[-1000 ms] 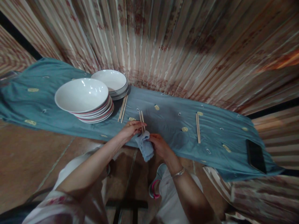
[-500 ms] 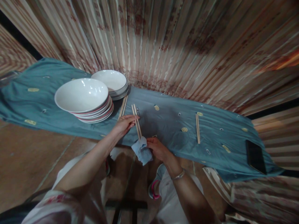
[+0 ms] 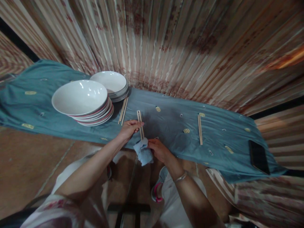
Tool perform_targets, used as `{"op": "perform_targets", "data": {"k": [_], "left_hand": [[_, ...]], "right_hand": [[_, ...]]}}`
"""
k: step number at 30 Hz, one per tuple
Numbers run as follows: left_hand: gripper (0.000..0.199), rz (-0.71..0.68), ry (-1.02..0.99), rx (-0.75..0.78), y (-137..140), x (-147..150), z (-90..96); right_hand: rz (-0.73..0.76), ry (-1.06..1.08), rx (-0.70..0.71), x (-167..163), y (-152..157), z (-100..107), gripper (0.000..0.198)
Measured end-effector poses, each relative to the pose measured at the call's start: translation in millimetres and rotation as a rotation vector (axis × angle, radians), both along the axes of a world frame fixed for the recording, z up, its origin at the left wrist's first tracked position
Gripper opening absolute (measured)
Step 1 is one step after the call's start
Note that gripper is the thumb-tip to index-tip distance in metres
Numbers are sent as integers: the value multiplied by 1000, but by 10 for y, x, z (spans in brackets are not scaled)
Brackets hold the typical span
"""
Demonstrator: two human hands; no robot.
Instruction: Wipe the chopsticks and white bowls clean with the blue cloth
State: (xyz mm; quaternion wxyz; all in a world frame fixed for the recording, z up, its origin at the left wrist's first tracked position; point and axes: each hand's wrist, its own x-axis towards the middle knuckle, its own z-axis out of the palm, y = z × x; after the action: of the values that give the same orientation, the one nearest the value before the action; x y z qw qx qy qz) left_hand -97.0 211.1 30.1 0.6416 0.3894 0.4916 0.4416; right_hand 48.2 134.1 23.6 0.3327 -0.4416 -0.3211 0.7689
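— What has been changed since half a second ago?

— Since then, the pair of chopsticks has been turned more upright on the teal cloth, its far tips now pointed at the curtain side, and the rag has been drawn slightly nearer to the lower ends.

— What is seen at the left end of the cloth?

— Two stacks of white bowls are set there, the second stack behind the first, toward the back edge. Another pair of chopsticks is laid just beside them.

— How are the hands placed?

— The left hand is kept at the front edge of the cloth, its fingertips closed in a pinch on the middle of the held chopsticks. The right hand is closed around a blue rag, which is wrapped about the lower ends of the same chopsticks, at the front edge near the middle.

— And further right?

— A third pair of chopsticks is laid well apart, right of the middle. A dark phone is laid near the right end.
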Motion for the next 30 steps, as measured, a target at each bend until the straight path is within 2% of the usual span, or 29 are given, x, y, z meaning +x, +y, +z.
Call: {"op": "perform_targets", "data": {"k": [6, 13, 18, 22, 30], "left_hand": [[33, -86, 19, 13, -137, 91, 23], [33, -173, 9, -58, -262, 146, 13], [30, -147, -39, -60, -210, 101, 9], [29, -59, -65, -71, -124, 33, 36], [32, 30, -74, -112, 4, -62, 86]], "right_hand": [[-81, -15, 34, 18, 33, -3, 26], [-144, -35, 27, 47, 63, -55, 28], [-132, -35, 20, 30, 59, -2, 28], [-66, -17, 14, 8, 32, 41, 28], [18, 26, -4, 24, -14, 11, 29]]}}
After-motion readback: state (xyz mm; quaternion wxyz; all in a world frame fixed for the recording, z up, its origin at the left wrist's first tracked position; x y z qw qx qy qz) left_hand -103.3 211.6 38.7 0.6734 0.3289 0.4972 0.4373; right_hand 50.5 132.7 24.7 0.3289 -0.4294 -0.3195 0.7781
